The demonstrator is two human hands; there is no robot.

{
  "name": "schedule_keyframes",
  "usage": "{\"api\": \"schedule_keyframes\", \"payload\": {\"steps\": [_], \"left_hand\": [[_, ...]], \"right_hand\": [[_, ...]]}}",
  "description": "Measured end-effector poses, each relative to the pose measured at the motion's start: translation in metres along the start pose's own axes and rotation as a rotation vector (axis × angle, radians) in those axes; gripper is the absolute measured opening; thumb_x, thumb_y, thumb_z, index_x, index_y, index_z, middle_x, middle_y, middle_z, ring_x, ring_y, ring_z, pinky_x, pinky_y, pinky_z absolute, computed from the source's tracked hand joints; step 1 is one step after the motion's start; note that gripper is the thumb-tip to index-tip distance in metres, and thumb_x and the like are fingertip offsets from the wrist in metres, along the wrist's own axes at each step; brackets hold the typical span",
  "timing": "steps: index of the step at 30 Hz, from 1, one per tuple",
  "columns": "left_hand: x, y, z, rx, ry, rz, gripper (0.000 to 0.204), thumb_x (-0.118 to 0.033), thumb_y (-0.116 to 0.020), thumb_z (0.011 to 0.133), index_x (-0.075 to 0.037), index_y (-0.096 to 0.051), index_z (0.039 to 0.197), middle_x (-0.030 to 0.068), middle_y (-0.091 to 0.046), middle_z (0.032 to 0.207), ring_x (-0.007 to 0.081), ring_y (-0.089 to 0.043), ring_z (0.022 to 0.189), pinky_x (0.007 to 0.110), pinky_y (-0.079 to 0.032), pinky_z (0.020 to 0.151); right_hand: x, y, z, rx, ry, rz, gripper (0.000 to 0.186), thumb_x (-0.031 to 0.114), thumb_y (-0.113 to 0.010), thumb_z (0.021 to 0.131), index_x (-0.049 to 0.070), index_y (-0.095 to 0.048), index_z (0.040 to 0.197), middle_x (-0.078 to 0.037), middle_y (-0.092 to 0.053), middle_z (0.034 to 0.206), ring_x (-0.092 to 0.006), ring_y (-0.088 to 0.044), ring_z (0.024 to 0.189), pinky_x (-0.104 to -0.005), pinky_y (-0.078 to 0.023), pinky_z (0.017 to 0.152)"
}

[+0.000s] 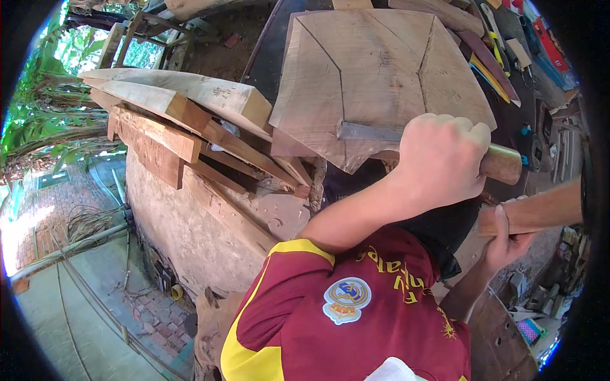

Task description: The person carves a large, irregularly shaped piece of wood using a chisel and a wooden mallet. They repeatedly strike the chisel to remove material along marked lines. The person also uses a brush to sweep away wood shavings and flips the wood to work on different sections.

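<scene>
My left hand [438,159] is closed in a fist round the wooden handle [501,164] of a chisel. Its flat metal blade [368,131] points left, with the tip at a dark line drawn on a wide wooden board [375,70]. Lower at the right, my right hand [510,238] grips a thick piece of wood [540,213]. That piece runs toward the right rim, where its far end is cut off, so I cannot tell whether it is a mallet. Two dark bent lines cross the board, and its near edge comes to a point.
Several cut timber pieces [184,111] are stacked left of the board. Hand tools, among them a yellow-handled one [497,51], lie at the far right beside a red and blue object [549,47]. A pale rough surface [184,197] lies below the timber.
</scene>
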State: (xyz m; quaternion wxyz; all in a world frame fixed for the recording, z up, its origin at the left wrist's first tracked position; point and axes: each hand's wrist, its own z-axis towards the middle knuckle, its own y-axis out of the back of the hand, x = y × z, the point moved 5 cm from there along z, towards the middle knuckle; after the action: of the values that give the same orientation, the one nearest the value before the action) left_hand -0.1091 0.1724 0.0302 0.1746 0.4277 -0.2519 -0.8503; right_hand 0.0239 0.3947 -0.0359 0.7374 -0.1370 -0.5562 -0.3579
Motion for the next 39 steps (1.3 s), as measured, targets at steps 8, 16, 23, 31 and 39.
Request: {"api": "schedule_keyframes", "payload": {"steps": [8, 16, 23, 31, 39], "left_hand": [[0.0, 0.0, -0.002, 0.015, -0.017, 0.02, 0.023, -0.017, -0.07, 0.053, -0.009, -0.052, 0.065, 0.0077, -0.056, 0.061, 0.0303, -0.06, 0.059, 0.041, -0.046, 0.052], [0.008, -0.005, -0.006, 0.051, 0.004, 0.084, 0.023, -0.018, -0.07, 0.053, -0.009, -0.052, 0.065, 0.0077, -0.056, 0.061, 0.0302, -0.06, 0.059, 0.041, -0.046, 0.053], [-0.007, 0.009, -0.008, 0.061, -0.028, 0.006, 0.022, -0.017, -0.07, 0.053, -0.008, -0.054, 0.066, 0.0088, -0.058, 0.063, 0.0285, -0.061, 0.06, 0.039, -0.045, 0.055], [-0.011, -0.003, -0.001, 0.026, -0.089, -0.039, 0.023, -0.018, -0.07, 0.052, -0.01, -0.052, 0.065, 0.0064, -0.055, 0.06, 0.0282, -0.059, 0.057, 0.04, -0.045, 0.051], [-0.003, 0.012, 0.015, -0.077, -0.074, -0.072, 0.022, -0.018, -0.069, 0.051, -0.011, -0.055, 0.067, 0.0064, -0.056, 0.06, 0.029, -0.06, 0.057, 0.04, -0.045, 0.048]], "right_hand": [[-0.013, 0.033, 0.018, -0.095, 0.202, -0.298, 0.062, 0.002, -0.078, 0.073, -0.01, -0.046, 0.124, -0.022, -0.054, 0.122, -0.0254, -0.055, 0.11, -0.0369, -0.046, 0.093], [-0.009, 0.017, 0.011, 0.062, 0.236, -0.467, 0.059, -0.004, -0.072, 0.076, -0.008, -0.044, 0.128, -0.02, -0.054, 0.121, -0.0246, -0.055, 0.11, -0.0374, -0.045, 0.094], [-0.004, 0.002, 0.003, 0.015, 0.022, -0.002, 0.061, -0.009, -0.069, 0.076, -0.005, -0.039, 0.129, -0.018, -0.055, 0.121, -0.023, -0.055, 0.108, -0.0372, -0.045, 0.095], [0.002, -0.005, 0.0, 0.016, -0.022, -0.018, 0.059, -0.011, -0.067, 0.077, -0.005, -0.04, 0.129, -0.018, -0.054, 0.123, -0.0229, -0.054, 0.109, -0.0356, -0.045, 0.095], [0.026, 0.01, 0.025, -0.017, 0.049, 0.123, 0.063, -0.012, -0.066, 0.077, -0.004, -0.039, 0.132, -0.017, -0.055, 0.12, -0.0222, -0.056, 0.102, -0.0354, -0.048, 0.09]]}}
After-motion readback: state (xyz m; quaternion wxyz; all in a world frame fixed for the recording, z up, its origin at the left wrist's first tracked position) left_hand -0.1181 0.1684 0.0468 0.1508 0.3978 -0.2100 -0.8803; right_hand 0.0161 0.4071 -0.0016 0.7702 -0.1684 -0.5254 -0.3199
